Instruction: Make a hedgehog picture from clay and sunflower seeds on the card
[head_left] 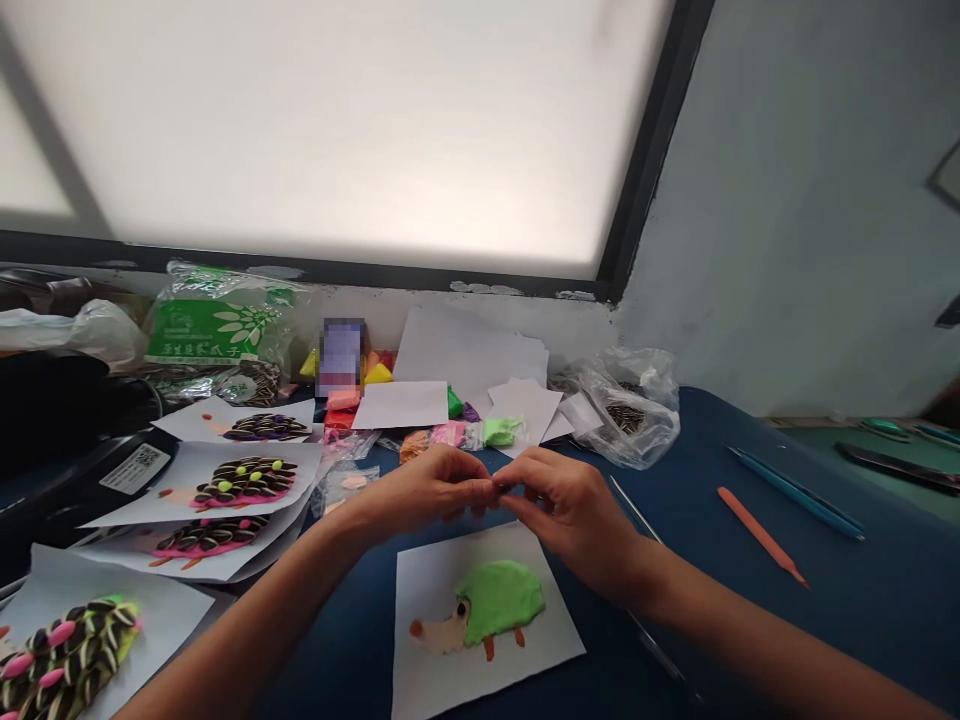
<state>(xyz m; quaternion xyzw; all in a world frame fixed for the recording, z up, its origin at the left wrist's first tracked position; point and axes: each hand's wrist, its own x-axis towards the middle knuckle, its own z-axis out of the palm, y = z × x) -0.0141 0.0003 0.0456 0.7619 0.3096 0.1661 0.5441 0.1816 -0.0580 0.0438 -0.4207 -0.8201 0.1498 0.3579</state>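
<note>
Both of my hands meet above a white card. With its thumb and fingers pinched together, my left hand (442, 482) touches the fingertips of my right hand (566, 500), which are closed as well. Something small and dark shows between the fingertips, too covered to name. Below them lies the white card (427, 685) with a flat clay hedgehog. Its body is smooth green clay (502, 597), its face (444, 632) is pale with a dark eye and a brown nose, and two brown legs stick out underneath.
Finished-looking hedgehog cards with striped seeds (244, 482) are stacked at left. Clay packets (450, 432), blank paper (401, 405), a green seed bag (202, 325) and an open plastic bag of seeds (630, 415) line the wall. An orange tool (761, 535) and blue tweezers (799, 492) lie right.
</note>
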